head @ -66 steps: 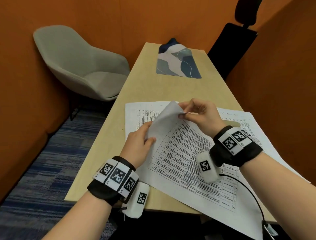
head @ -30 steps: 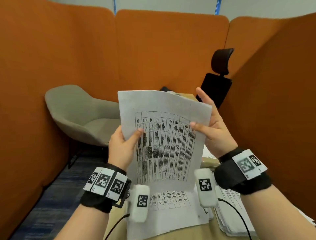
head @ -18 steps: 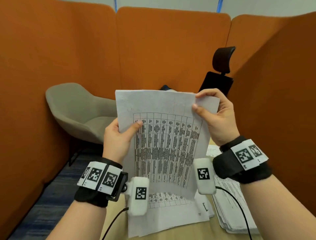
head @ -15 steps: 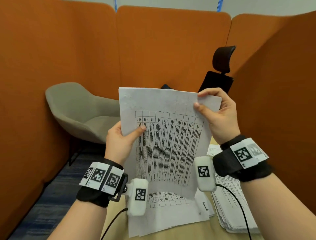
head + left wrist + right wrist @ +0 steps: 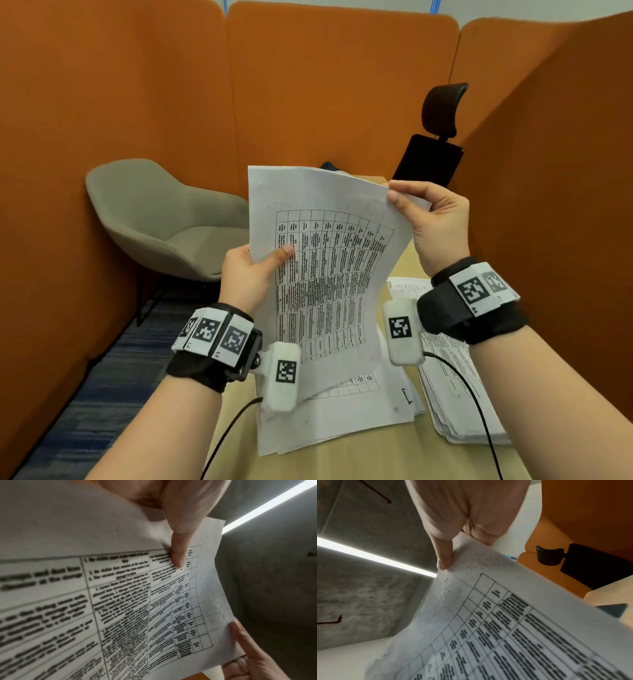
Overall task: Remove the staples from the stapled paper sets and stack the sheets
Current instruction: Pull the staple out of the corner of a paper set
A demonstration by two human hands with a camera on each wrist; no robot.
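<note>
I hold a paper set printed with a table upright above the table's near edge. My left hand grips its left edge, the thumb lying across the print. My right hand pinches the top right corner between thumb and fingers, and that corner looks crumpled. The sheet bows between the hands. No staple shows in any view. Lower sheets of the set hang down onto the wooden table.
A stack of printed sheets lies on the table at the right, below my right wrist. Orange partition walls enclose the booth. A grey chair stands at the left and a black office chair behind the table.
The paper set came up off the table and now stands upright in both hands. My right hand has slid from the right edge up to the top right corner and pinches it.
</note>
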